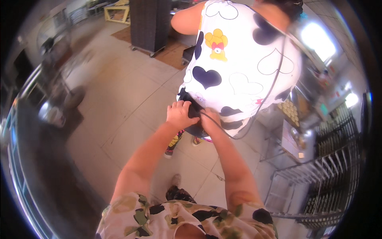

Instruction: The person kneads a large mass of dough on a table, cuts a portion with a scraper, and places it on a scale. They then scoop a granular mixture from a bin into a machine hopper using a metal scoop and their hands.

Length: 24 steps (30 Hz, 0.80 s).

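Note:
A co-worker stands with their back to me in a white top (242,67) with hearts and a yellow bear. At the waist, by the top's hem, is a black pouch-like item (193,108); its exact kind I cannot make out. My left hand (180,114) is closed on its left side, fingers bent over it. My right hand (210,120) is at its right side, fingers closed and partly hidden by the item and the hem. A thin dark cable (251,126) passes over my right hand, loops right and runs up the co-worker's back.
A tall dark cabinet (149,28) on wheels stands beyond on the left. To the right are a metal rack (314,171), a table (292,143) and a tray of round pale pieces (289,111). At left are a dark surface (47,163) and a standing fan (53,38).

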Motion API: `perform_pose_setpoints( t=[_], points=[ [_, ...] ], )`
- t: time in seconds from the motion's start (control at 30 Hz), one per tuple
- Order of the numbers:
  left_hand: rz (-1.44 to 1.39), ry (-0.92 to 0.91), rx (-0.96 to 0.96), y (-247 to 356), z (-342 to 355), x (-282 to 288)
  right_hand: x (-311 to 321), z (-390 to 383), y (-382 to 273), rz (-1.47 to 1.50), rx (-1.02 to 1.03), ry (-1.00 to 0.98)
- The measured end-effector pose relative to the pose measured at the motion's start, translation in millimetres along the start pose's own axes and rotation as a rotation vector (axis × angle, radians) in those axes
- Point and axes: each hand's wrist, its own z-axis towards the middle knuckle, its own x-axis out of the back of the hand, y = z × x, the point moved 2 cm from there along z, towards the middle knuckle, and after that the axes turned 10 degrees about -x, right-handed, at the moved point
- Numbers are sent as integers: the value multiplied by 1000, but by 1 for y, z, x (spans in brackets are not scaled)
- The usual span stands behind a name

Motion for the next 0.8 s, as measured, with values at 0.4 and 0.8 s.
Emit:
perform_pose_setpoints(
  t=[0.4, 0.8],
  points=[
    [-10, 7, -41, 12, -5, 11, -2, 1, -1, -134, 87, 24],
    [120, 133, -27, 7, 12, -79, -16, 52, 79, 696, -220, -75]
  ],
)
